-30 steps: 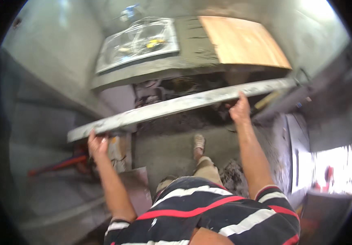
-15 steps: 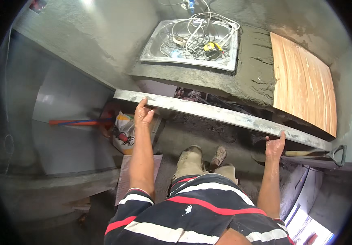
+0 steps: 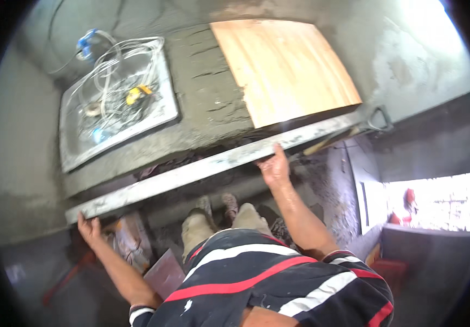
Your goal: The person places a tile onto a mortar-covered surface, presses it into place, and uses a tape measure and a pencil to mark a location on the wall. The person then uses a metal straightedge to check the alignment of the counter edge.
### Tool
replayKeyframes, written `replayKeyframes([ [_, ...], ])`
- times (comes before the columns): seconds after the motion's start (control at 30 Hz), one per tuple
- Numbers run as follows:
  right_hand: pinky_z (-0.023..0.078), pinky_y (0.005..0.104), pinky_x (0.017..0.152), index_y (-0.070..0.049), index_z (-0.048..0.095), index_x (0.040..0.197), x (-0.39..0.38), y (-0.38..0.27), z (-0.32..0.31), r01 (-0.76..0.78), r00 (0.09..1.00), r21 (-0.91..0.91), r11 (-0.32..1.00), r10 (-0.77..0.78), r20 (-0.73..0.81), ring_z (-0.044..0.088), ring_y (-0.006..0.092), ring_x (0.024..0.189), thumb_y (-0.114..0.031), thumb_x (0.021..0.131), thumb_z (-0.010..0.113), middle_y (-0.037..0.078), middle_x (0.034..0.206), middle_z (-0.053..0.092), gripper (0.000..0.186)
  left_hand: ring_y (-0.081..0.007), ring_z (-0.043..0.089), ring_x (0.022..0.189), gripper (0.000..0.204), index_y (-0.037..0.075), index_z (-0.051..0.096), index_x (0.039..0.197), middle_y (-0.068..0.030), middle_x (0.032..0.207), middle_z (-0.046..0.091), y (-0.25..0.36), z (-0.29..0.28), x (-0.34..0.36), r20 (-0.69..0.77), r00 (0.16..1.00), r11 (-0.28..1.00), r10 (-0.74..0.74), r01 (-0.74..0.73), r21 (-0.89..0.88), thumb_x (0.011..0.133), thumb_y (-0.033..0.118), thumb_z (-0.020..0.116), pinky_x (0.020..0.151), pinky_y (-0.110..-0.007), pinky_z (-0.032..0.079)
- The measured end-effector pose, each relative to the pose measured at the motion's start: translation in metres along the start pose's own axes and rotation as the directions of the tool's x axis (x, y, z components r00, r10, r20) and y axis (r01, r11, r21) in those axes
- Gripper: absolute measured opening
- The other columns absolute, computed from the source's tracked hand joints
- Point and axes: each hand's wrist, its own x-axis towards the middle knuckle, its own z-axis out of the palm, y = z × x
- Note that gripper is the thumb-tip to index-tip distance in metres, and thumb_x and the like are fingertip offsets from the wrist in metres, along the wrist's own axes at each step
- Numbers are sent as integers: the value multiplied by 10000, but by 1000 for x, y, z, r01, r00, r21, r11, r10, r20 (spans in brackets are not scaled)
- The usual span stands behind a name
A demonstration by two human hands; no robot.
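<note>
A long, pale metal straightedge (image 3: 202,170), smeared with cement, spans the front of the counter, its right end farther from me than its left. My left hand (image 3: 89,229) is closed on it near the left end. Toward the right half, my right hand (image 3: 274,168) grips its lower edge, fingers partly hidden beneath. Just behind the bar lies the rough wet-looking mortar (image 3: 205,82) of the counter top. A wood-grained board (image 3: 292,68) rests on the mortar's right side.
A steel sink (image 3: 173,103) on the left holds tangled white cables and a yellow tape-like thing (image 3: 133,96). Beyond the bar's right end is a shovel handle (image 3: 379,121). A sack (image 3: 128,237) and a flat panel (image 3: 165,274) lie low at left. Bright opening (image 3: 436,204) at right.
My view has turned to the right, so the sink and board appear farther left. Both hands still hold the straightedge against the counter's front side.
</note>
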Motion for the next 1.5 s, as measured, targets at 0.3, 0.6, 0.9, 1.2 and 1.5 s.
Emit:
replayKeyframes([
  [0.3,489,553,917,-87,477,1353,11,-15,23,148,983,-55,987,-153,-102,579,303,1187,-365,984,578,106,1303,576,473,-265,557,1144,678,25,360,1531,-172,1330,544,-23,-10,23,-75,960,961,-269,272,40,892,-30,578,968,-342,474],
  [0.6,489,555,914,-83,499,1322,20,-10,25,33,991,11,999,-32,-129,590,313,1167,-354,992,561,130,1281,598,432,-289,517,1230,728,-40,345,1519,-184,1402,498,-6,-20,4,21,997,910,74,-76,409,837,-19,595,1084,-390,377],
  [0.9,466,479,1029,-66,568,1251,12,-28,15,-102,989,25,994,104,-102,605,309,1136,-328,977,572,122,1206,648,379,-314,640,1078,332,47,606,1223,-142,1163,669,6,52,1,-249,866,862,-433,317,-395,949,232,630,926,-473,535],
  [1.2,474,449,981,-95,518,1361,37,-22,0,-44,991,-94,995,31,-132,591,267,1192,-414,1009,555,92,1327,617,476,-253,651,1054,351,67,614,1186,-80,1125,680,29,112,-17,-295,934,901,-203,61,-429,880,198,725,871,-391,554],
  [1.5,467,478,1019,-61,505,1357,39,-30,-1,-74,994,-55,996,69,-88,586,302,1199,-397,1000,562,123,1325,614,494,-269,643,1053,297,37,630,1140,-103,1102,681,31,132,2,-288,915,876,-283,125,-465,882,161,711,931,-410,523],
])
